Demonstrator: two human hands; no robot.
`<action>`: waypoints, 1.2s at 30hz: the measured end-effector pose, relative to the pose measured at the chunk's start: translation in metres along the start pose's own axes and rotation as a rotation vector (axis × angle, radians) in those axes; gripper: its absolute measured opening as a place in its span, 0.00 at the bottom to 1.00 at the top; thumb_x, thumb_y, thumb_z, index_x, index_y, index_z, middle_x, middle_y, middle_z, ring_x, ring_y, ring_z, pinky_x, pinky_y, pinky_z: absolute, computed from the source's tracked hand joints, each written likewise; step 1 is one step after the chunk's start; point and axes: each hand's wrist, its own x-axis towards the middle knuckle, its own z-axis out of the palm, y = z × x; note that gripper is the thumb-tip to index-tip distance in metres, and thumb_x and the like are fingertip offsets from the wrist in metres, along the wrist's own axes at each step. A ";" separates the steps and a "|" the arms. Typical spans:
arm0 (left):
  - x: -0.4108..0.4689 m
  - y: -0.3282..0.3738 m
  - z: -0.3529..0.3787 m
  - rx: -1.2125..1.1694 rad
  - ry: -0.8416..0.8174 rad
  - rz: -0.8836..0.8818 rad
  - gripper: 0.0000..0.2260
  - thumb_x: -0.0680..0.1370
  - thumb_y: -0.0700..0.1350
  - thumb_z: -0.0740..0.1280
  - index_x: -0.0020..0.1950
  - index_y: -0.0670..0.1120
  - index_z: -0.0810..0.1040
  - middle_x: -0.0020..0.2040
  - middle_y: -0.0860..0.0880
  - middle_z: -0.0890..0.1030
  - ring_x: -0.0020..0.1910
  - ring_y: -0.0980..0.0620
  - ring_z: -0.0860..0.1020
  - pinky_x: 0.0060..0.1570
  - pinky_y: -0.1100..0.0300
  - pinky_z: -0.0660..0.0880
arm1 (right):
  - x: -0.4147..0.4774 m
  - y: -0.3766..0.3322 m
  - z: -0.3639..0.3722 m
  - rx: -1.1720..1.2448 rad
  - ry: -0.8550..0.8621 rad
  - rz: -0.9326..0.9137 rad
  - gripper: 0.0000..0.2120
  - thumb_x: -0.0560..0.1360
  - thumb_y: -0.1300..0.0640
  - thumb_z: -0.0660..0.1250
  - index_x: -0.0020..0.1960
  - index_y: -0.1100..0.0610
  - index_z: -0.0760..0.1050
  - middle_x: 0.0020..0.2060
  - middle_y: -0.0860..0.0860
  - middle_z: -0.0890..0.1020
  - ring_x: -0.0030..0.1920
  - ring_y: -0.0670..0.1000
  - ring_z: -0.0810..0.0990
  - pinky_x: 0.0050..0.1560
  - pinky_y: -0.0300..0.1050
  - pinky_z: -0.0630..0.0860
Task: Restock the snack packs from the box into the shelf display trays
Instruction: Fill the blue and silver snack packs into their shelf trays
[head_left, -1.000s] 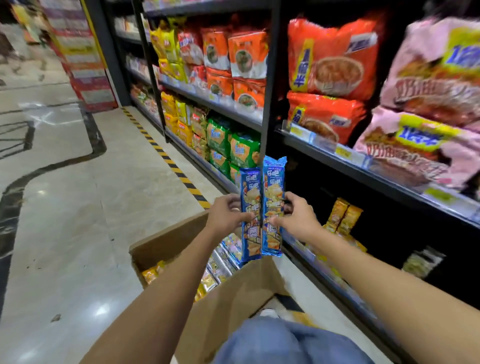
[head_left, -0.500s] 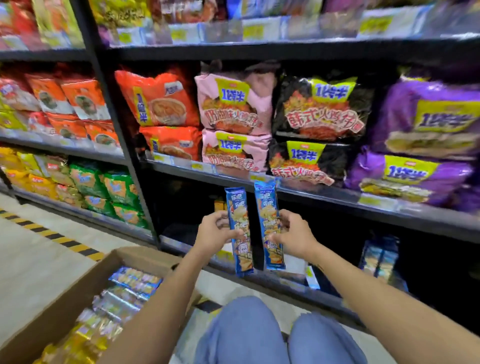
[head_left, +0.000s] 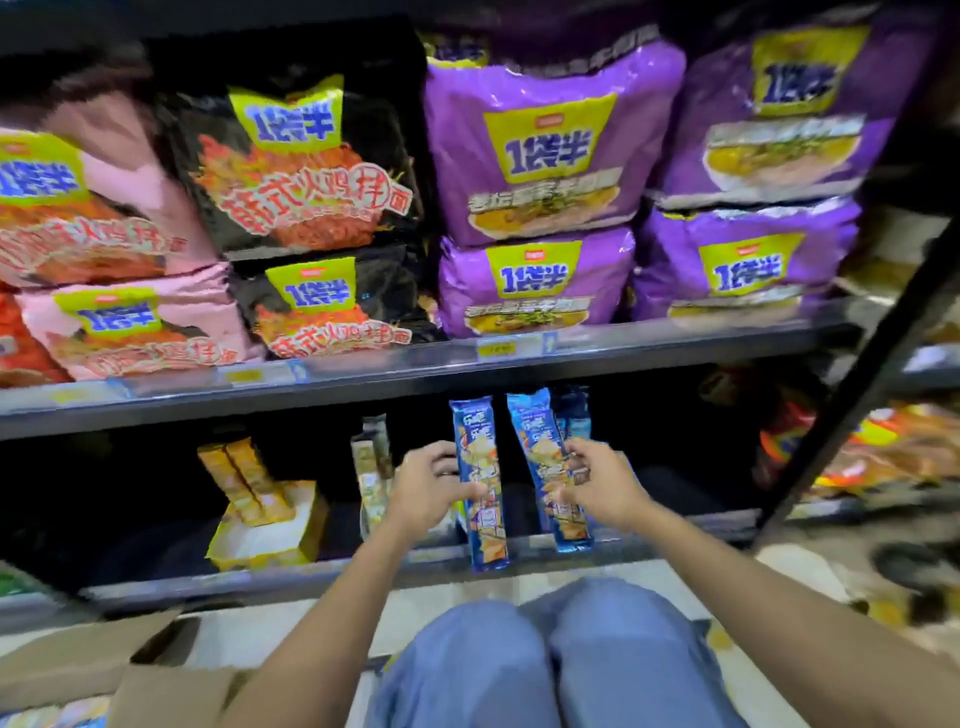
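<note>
I have the left hand (head_left: 428, 486) curled round a tall blue snack pack (head_left: 477, 431), thumb across its front, holding it upright in front of the lower shelf (head_left: 234, 579). The right hand (head_left: 605, 483) grips a second blue pack (head_left: 537, 436) the same way, tilted a little, just right of the first, with a dark gap between the two. Behind the right hand's pack I can make out more blue packs (head_left: 571, 410) standing deep in the shelf. Just left of the left hand a pale pack (head_left: 371, 457) stands upright, and further left a yellow display tray (head_left: 270, 540) holds a few orange packs (head_left: 244, 478) leaning back. Above both hands the upper shelf (head_left: 363, 384) carries big noodle bags: purple bags (head_left: 545, 145) overhead, black bags (head_left: 301, 166) and pink bags (head_left: 140, 322) off to the left. Below the hands I see knees in blue jeans (head_left: 545, 665), and down to the left of the left hand sits the open cardboard box (head_left: 104, 670), its contents blurred
</note>
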 end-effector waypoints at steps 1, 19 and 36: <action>0.006 0.000 0.012 -0.008 -0.021 -0.002 0.17 0.64 0.26 0.74 0.44 0.44 0.77 0.40 0.45 0.83 0.35 0.52 0.82 0.37 0.61 0.80 | 0.001 0.012 -0.007 -0.007 0.025 0.024 0.23 0.67 0.67 0.73 0.60 0.61 0.72 0.45 0.52 0.75 0.43 0.48 0.73 0.40 0.35 0.68; 0.115 -0.042 0.127 0.041 -0.029 -0.004 0.22 0.66 0.28 0.74 0.58 0.35 0.77 0.52 0.40 0.81 0.37 0.56 0.81 0.43 0.60 0.81 | 0.055 0.116 -0.055 0.072 0.187 0.178 0.16 0.69 0.70 0.71 0.54 0.61 0.74 0.47 0.59 0.83 0.47 0.60 0.82 0.52 0.56 0.79; 0.156 -0.094 0.134 0.123 -0.002 -0.072 0.13 0.68 0.34 0.75 0.52 0.39 0.81 0.48 0.45 0.83 0.45 0.52 0.82 0.46 0.63 0.80 | 0.142 0.163 -0.031 0.150 0.201 0.282 0.29 0.71 0.63 0.72 0.70 0.59 0.66 0.63 0.57 0.76 0.59 0.54 0.77 0.57 0.45 0.74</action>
